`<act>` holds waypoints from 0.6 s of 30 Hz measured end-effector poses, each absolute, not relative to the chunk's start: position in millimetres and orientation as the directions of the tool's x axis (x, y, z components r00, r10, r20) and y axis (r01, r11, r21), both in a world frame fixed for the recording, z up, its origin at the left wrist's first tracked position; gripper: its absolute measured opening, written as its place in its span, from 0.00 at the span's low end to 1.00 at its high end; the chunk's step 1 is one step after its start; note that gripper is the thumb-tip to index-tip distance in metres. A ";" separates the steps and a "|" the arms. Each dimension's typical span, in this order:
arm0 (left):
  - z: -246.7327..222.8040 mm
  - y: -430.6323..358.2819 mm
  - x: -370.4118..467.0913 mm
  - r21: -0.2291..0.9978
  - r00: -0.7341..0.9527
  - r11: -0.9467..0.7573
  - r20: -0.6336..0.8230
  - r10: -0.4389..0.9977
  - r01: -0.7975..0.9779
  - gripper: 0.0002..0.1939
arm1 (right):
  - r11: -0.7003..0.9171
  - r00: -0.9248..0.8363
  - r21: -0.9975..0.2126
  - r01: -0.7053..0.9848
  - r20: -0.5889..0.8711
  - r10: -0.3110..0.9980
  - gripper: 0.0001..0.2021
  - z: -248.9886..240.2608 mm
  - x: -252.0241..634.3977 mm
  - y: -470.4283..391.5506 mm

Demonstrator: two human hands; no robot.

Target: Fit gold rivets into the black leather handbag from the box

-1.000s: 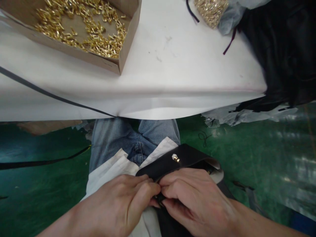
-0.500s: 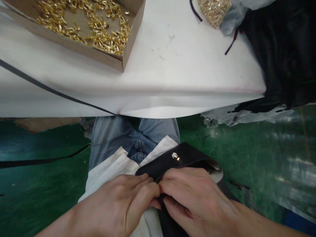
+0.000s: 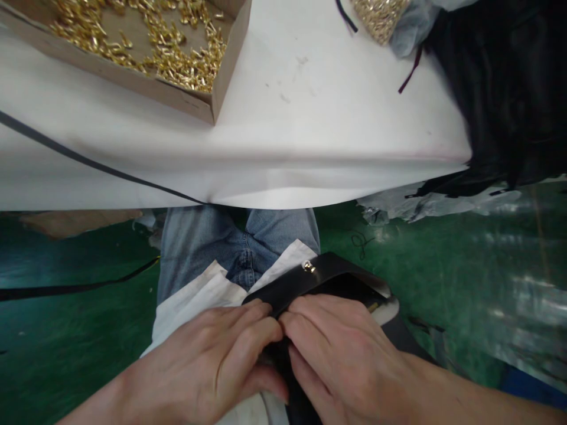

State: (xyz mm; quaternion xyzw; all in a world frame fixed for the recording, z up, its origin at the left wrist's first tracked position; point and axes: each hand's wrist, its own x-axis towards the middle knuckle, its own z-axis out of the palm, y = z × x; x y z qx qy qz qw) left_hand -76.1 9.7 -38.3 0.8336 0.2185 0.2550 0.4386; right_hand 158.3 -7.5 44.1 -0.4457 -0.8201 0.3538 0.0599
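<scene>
A black leather-like bag (image 3: 290, 287) lies over my lap, with a small gold metal fitting (image 3: 309, 267) on its front panel. Its mouth gapes on the right, showing a pale inner edge. My left hand (image 3: 221, 354) grips the bag's left part, fingers curled over the edge and thumb lower down, a little apart. Right beside it, my right hand (image 3: 341, 348) is closed on the bag's edge, the fingertips tucked into the fold. The fingertips of both hands nearly meet. What lies beneath them is hidden.
On the white-covered table (image 3: 310, 118) stands a cardboard box (image 3: 186, 103) of small gold metal pieces. A bag of similar pieces (image 3: 380, 18) and a black heap of material (image 3: 509, 88) lie at the right. A dark strap (image 3: 101, 167) crosses the table edge. Clear plastic (image 3: 420, 206) lies below.
My left thumb has moved down, away from the fingers. The bag's front panel has tilted, moving the gold fitting slightly up, and its mouth gapes wider. The view has shifted slightly.
</scene>
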 end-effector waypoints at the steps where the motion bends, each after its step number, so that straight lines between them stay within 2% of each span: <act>1: -37.5 9.6 -77.3 0.836 0.772 -0.529 0.238 0.589 0.147 0.15 | 0.362 -0.596 -0.623 0.694 -0.215 0.773 0.15 44.2 157.2 -8.3; 4: -34.3 10.0 -80.8 0.814 0.774 -0.544 0.207 0.599 0.203 0.12 | 0.386 -0.575 -0.595 0.705 -0.162 0.802 0.15 42.2 156.5 -14.6; 7: -33.6 12.9 -82.2 0.771 0.776 -0.583 0.195 0.600 0.256 0.14 | 0.386 -0.544 -0.604 0.698 -0.096 0.833 0.16 37.2 158.2 -23.2; 10: -34.8 19.5 -80.9 0.767 0.776 -0.597 0.222 0.590 0.235 0.14 | 0.390 -0.539 -0.616 0.685 -0.068 0.839 0.17 31.5 158.2 -29.9; 12: -32.7 25.4 -79.3 0.776 0.783 -0.594 0.229 0.578 0.211 0.13 | 0.415 -0.533 -0.583 0.699 -0.038 0.845 0.16 28.3 156.6 -33.6; 16: -21.0 35.3 -76.0 0.767 0.797 -0.614 0.249 0.550 0.185 0.20 | 0.417 -0.474 -0.514 0.749 0.024 0.880 0.12 22.5 154.3 -38.5; 18: -16.3 37.6 -74.4 0.768 0.788 -0.612 0.255 0.560 0.186 0.23 | 0.444 -0.490 -0.506 0.739 0.048 0.870 0.13 19.6 155.1 -37.9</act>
